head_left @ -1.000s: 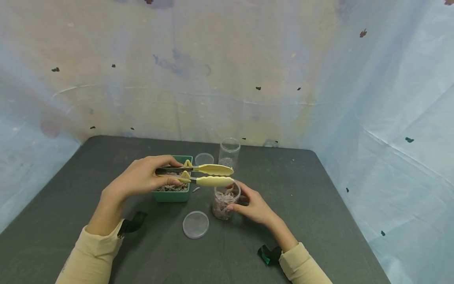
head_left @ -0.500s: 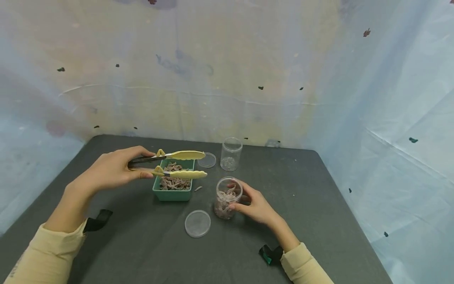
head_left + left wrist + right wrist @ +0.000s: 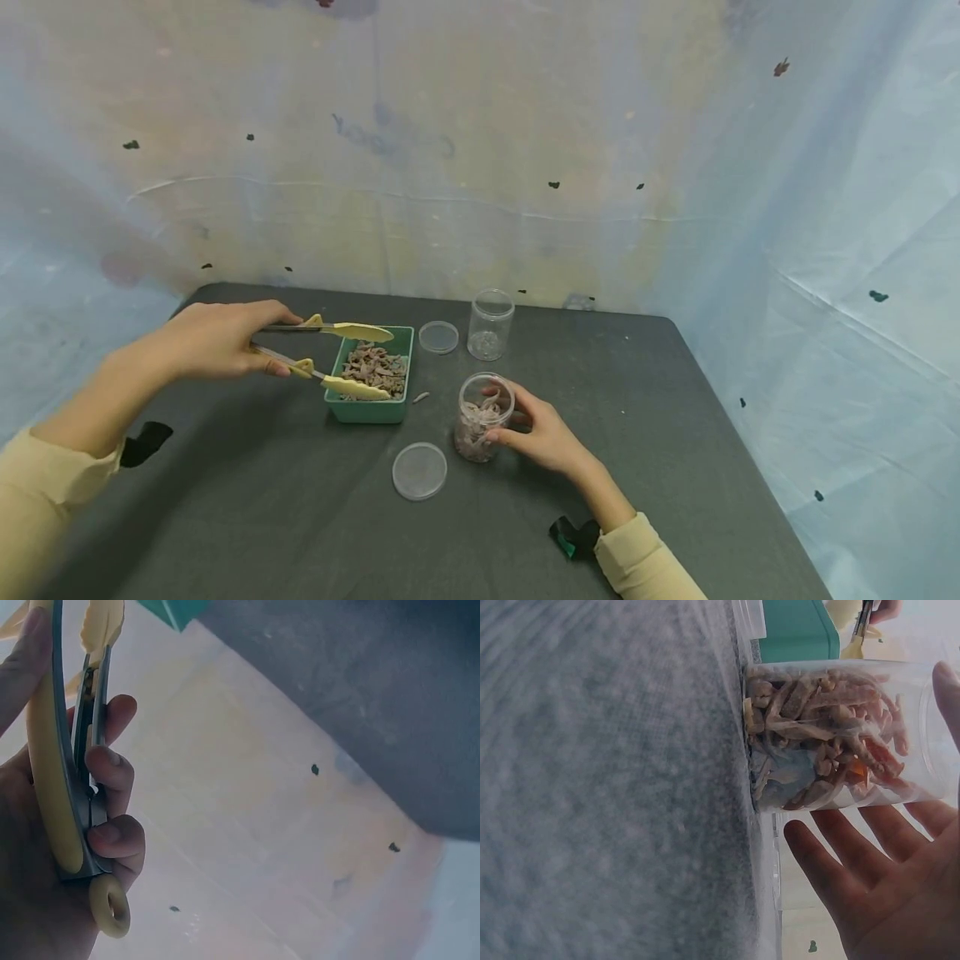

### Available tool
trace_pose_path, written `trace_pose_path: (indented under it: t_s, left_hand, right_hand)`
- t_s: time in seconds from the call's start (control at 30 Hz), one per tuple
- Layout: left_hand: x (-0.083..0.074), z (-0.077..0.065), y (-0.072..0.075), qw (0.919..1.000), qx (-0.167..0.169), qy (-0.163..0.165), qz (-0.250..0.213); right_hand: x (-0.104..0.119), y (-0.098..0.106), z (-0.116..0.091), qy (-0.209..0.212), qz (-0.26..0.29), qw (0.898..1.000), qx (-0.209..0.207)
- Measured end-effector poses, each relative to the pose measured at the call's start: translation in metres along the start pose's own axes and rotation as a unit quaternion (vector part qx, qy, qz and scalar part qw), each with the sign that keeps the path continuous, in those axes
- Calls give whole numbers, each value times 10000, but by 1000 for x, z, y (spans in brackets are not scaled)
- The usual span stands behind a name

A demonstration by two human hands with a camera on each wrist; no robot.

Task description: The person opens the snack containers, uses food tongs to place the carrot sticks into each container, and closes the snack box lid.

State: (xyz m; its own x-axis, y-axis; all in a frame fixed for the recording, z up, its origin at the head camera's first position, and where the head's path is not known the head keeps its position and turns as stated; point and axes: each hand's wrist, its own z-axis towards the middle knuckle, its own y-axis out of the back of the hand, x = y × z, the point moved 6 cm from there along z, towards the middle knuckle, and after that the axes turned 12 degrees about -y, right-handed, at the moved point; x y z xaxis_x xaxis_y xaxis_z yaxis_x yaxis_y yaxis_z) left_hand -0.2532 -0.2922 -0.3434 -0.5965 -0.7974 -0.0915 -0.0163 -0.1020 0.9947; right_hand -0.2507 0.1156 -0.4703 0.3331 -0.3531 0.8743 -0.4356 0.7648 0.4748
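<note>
My left hand (image 3: 213,337) holds a pair of yellow-tipped metal tongs (image 3: 356,388), their arms spread apart over the green tub (image 3: 367,413). Brownish-grey dried strips (image 3: 375,367) lie in that tub. In the left wrist view, the fingers are curled round the tong handles (image 3: 56,765). My right hand (image 3: 546,437) grips a clear, lidless jar (image 3: 472,442) standing on the table, with thumb and fingers on either side. The right wrist view shows similar strips (image 3: 832,727) filling much of the jar. Nothing can be seen between the tong tips.
A second clear jar (image 3: 491,321) with small bits at its bottom stands behind the first. Two clear round lids lie on the dark table, a front lid (image 3: 419,472) and a back lid (image 3: 438,337). One loose strip (image 3: 421,397) rests beside the tub.
My left hand has moved left with the tongs, from above the jar to over the green tub, and the tong tips have spread wider. The right hand stays at the jar.
</note>
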Motion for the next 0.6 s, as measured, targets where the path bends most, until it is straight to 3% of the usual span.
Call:
trace_pose_path:
  t_s: [0.27,0.6]
  left_hand:
    - [0,22,2,9980,441,-246,368]
    - [-8,42,-7,9940,1010,-303,300]
  right_hand:
    - [-1,1,0,-4,-1,10000,4]
    - [0,0,1,1,104,9999,75]
